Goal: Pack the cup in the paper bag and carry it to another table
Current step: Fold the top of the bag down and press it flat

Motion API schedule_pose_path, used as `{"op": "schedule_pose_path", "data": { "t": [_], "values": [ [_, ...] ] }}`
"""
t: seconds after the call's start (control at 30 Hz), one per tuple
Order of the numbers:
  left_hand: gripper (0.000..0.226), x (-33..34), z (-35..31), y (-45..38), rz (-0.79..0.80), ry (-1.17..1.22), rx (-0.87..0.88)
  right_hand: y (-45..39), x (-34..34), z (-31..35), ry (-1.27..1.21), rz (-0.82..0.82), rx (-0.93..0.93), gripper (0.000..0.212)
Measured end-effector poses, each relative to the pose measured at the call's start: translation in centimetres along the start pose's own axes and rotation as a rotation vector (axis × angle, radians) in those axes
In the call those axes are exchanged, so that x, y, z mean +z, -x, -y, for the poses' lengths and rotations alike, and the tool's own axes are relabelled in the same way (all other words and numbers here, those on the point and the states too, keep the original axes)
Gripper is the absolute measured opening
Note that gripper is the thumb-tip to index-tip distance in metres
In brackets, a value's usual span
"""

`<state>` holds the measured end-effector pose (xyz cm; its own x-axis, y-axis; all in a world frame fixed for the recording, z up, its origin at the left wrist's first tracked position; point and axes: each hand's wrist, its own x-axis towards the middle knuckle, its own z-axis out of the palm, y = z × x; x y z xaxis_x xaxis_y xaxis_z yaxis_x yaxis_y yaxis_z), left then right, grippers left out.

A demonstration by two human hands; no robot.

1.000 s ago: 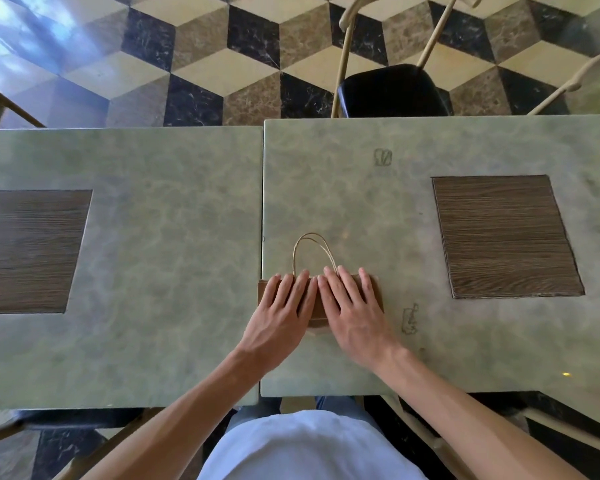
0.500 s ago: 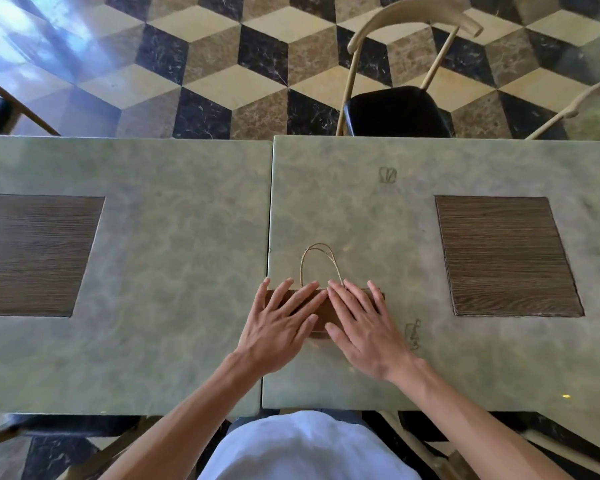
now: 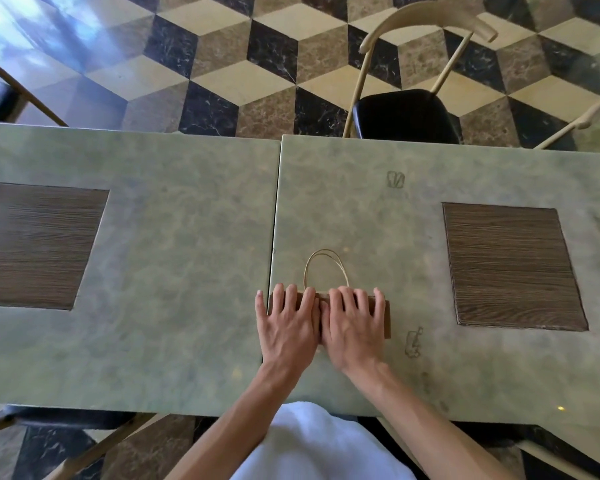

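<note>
A flat, folded brown paper bag lies on the right green table, close to that table's left edge. Its thin twine handle loops away from me across the tabletop. My left hand and my right hand lie side by side on top of the bag and cover most of it. The fingers of both hands bend over the bag's far edge. No cup is in view.
A second green table butts against the right one along a narrow seam. Each table has a dark wood inlay: on the right, on the left. A black-seated chair stands across the right table on a patterned tile floor.
My hands, which lay splayed and angled on the bag, have drawn together and straightened. Their fingertips now curl over the bag's far edge. The bag has stayed in place.
</note>
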<state>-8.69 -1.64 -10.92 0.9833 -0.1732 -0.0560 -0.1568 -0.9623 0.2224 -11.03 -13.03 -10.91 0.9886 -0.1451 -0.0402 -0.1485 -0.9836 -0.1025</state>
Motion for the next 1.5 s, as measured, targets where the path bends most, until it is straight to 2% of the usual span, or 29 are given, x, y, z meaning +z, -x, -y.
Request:
{"op": "schedule_pose_path", "data": {
  "t": [0.3,0.43,0.57,0.77,0.9,1.0,1.1,1.2,1.27,1.33,1.43,1.5],
  "values": [
    [0.024,0.9,0.0,-0.5,-0.072,0.018,0.035,-0.5,1.0,-0.6,-0.039,-0.048,-0.012,0.028],
    [0.039,1.0,0.1,-0.5,-0.049,0.029,0.040,-0.2,1.3,-1.2,-0.070,-0.059,-0.054,0.037],
    [0.039,0.7,0.1,-0.2,-0.017,0.023,0.039,0.0,1.3,-1.2,-0.113,-0.107,-0.069,0.033],
    [0.044,0.5,0.3,-1.1,0.036,0.043,0.064,-0.9,1.1,-1.2,-0.076,-0.040,-0.038,0.043],
    [0.043,1.1,1.0,-0.5,-0.045,0.149,-0.010,0.0,1.0,-1.8,-0.110,-0.092,-0.111,0.048],
    [0.048,1.1,1.9,0.1,-0.074,0.237,-0.098,0.7,1.0,-2.3,-0.145,-0.157,0.082,0.067],
    [0.059,0.6,3.4,-0.2,-0.019,0.378,-0.146,0.9,1.0,-3.3,-0.217,-0.187,0.319,0.090],
    [0.064,-0.1,3.9,-0.6,0.088,0.528,-0.306,0.9,0.6,-3.9,-0.432,-0.066,0.534,0.105],
    [0.058,-0.3,3.7,-0.4,0.162,0.621,-0.448,0.8,0.1,-3.8,-0.624,0.049,0.694,0.100],
    [0.057,-0.2,3.7,-0.1,0.230,0.744,-0.568,0.9,-0.1,-3.5,-0.729,0.029,0.793,0.083],
    [0.059,0.1,4.0,0.1,0.272,0.898,-0.592,1.0,-0.2,-3.2,-0.854,-0.017,0.891,0.067],
    [0.051,0.2,4.3,0.1,0.297,0.998,-0.576,1.2,0.4,-3.4,-0.936,-0.007,0.918,0.063]
  ]
}}
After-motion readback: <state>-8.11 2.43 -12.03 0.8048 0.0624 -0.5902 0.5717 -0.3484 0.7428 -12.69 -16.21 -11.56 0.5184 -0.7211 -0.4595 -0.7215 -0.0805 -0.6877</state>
